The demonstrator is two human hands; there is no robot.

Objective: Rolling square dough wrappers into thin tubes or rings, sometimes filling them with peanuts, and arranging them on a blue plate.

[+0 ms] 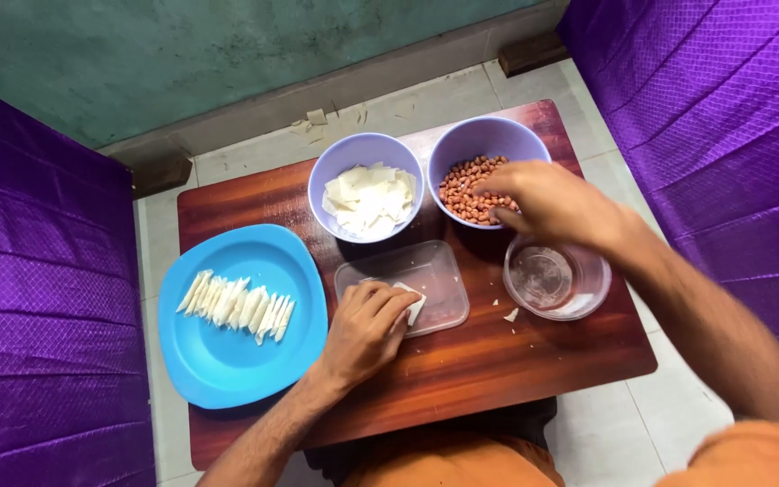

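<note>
My left hand (364, 330) rests on a clear rectangular plastic lid (435, 271) and pinches a small white wrapper piece (414, 301). My right hand (547, 200) reaches into a lilac bowl (471, 141) of red-brown peanuts (463, 188), fingers curled among the nuts. Another lilac bowl (346, 155) beside it holds a pile of flat white wrapper pieces (370, 200). A blue plate (227, 361) on the left carries a row of folded white pieces (236, 305).
Everything stands on a small dark wooden table (498, 361). A clear round container (556, 280) holding water sits under my right wrist. Purple quilted fabric (38, 298) hangs on both sides. Scraps of wrapper lie on the tiled floor (335, 115) beyond the table.
</note>
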